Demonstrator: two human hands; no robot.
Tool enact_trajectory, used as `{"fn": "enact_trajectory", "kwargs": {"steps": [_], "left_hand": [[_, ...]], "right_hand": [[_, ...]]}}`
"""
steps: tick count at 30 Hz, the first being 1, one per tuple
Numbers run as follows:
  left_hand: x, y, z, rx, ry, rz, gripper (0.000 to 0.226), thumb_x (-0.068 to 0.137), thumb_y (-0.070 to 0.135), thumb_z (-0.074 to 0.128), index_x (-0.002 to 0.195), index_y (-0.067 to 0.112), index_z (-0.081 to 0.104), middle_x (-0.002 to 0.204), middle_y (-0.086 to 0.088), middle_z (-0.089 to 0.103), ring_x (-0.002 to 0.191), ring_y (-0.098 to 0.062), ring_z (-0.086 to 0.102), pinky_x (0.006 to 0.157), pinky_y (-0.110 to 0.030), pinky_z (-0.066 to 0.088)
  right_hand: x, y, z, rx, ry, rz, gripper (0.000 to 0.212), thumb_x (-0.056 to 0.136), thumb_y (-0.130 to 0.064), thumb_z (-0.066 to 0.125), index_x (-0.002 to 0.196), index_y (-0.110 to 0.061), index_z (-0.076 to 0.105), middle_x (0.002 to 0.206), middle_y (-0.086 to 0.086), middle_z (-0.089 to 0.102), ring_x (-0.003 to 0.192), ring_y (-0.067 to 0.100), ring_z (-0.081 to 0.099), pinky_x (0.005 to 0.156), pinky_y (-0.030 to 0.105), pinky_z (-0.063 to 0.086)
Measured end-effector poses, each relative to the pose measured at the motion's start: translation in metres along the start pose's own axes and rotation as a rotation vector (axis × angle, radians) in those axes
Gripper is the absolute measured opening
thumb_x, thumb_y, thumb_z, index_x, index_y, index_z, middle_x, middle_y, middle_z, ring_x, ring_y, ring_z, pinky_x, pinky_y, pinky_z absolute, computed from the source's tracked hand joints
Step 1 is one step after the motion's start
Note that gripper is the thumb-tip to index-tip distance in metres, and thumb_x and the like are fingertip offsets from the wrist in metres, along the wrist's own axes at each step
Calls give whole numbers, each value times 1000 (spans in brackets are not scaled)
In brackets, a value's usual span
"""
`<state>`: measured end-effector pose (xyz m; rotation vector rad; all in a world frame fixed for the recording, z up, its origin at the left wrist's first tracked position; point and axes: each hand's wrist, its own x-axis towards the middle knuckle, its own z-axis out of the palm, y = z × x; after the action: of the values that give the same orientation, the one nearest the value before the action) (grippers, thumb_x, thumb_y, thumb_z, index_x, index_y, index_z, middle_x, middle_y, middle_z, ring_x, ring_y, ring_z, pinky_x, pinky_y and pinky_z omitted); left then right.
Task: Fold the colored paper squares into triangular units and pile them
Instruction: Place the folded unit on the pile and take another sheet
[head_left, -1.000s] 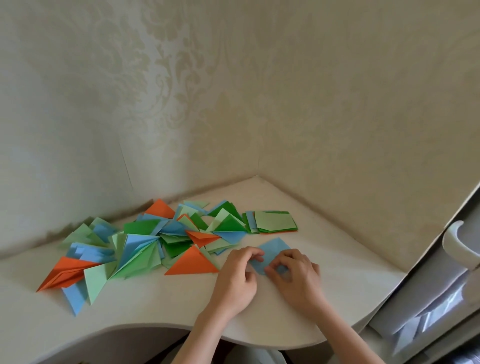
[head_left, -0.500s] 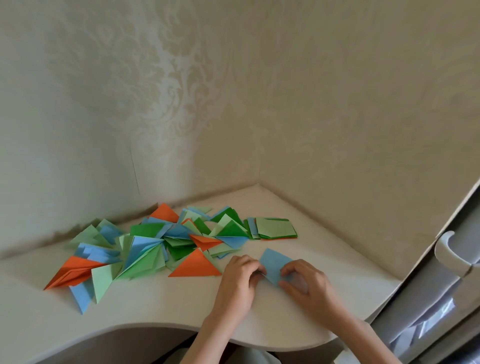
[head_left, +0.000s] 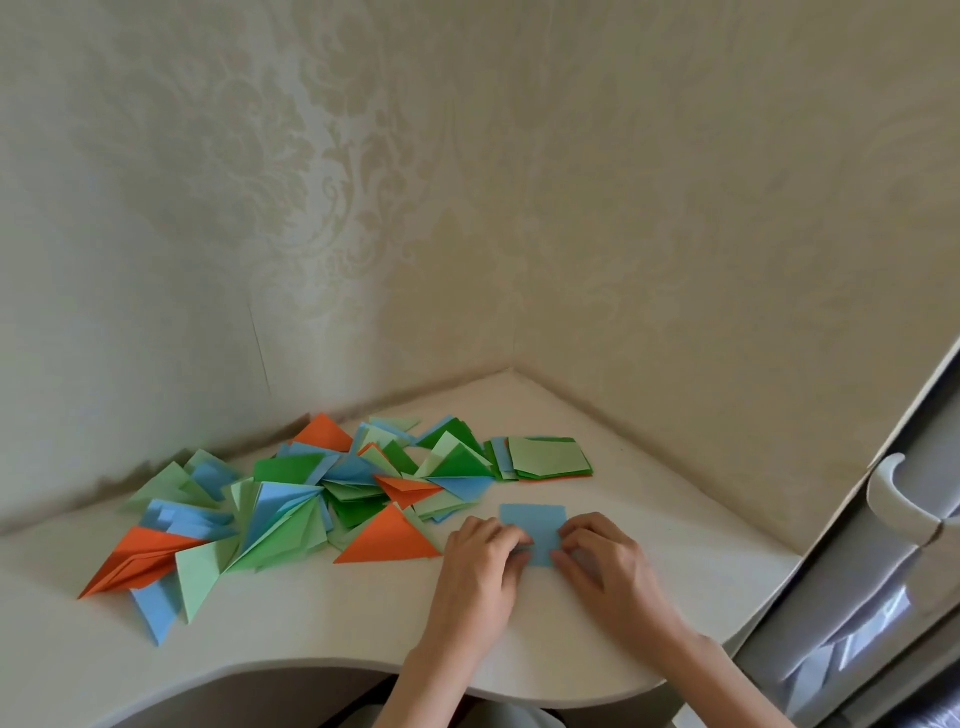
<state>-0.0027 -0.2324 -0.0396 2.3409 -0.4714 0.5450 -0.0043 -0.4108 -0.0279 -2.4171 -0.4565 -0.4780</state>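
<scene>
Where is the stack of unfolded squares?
Head view, far right of the papers: the square stack lies flat near the wall corner, beyond the blue sheet.

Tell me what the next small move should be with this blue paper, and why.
Probably lift the near edge of the blue paper and fold it away from you. It lies flat on the table, apparently not yet a triangle, and both the left hand and right hand have fingers at its near edge.

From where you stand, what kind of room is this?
Probably a home: a rounded corner desk sits against damask wallpaper, beside a white door handle. Folded paper triangles are piled on it.
</scene>
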Motion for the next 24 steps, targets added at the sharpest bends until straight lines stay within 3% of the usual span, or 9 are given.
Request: {"fn": "enact_trajectory", "kwargs": {"steps": [3, 8, 12, 16, 20, 24], "left_hand": [[1, -2, 3, 11, 23, -19, 6, 88, 22, 64, 94, 19, 65, 89, 8, 63, 88, -15, 53, 79, -33, 45], [4, 0, 7, 135, 40, -44, 14, 88, 36, 63, 96, 24, 65, 90, 10, 62, 90, -16, 56, 83, -33, 40], [5, 0, 9, 157, 48, -70, 16, 85, 36, 66, 97, 26, 64, 91, 9, 62, 91, -17, 57, 84, -36, 41], [7, -1, 7, 99, 22, -148, 23, 84, 32, 63, 107, 35, 60, 91, 16, 55, 95, -10, 52, 88, -28, 29], [8, -2, 5, 48, 1, -190, 29, 85, 26, 62, 109, 40, 56, 90, 18, 53, 97, -5, 48, 89, -26, 27], [8, -3, 5, 28, -10, -207, 38, 83, 13, 60, 108, 40, 55, 94, 19, 54, 99, -5, 46, 88, -25, 25]], "right_hand": [[1, 0, 3, -4, 15, 34, 15, 86, -24, 68, 77, -13, 65, 97, -7, 58, 85, 6, 59, 78, 15, 45], [7, -3, 13, -48, 39, 64, 18, 85, -26, 70, 78, -12, 62, 92, -4, 51, 81, 17, 54, 75, 33, 49], [7, 0, 18, -52, 31, 89, 16, 84, -30, 70, 81, -17, 60, 95, -6, 47, 82, 16, 52, 78, 34, 49], [8, 4, 20, -30, 5, 144, 16, 83, -31, 71, 83, -28, 55, 98, -10, 45, 85, 11, 52, 81, 26, 46], [13, 6, 19, 80, -22, 212, 24, 78, -25, 75, 94, -34, 59, 98, -16, 46, 89, -2, 53, 76, 3, 38], [16, 9, 14, 89, -78, 214, 26, 81, -19, 73, 98, -33, 60, 98, -17, 46, 91, -7, 51, 75, -2, 34]]}}
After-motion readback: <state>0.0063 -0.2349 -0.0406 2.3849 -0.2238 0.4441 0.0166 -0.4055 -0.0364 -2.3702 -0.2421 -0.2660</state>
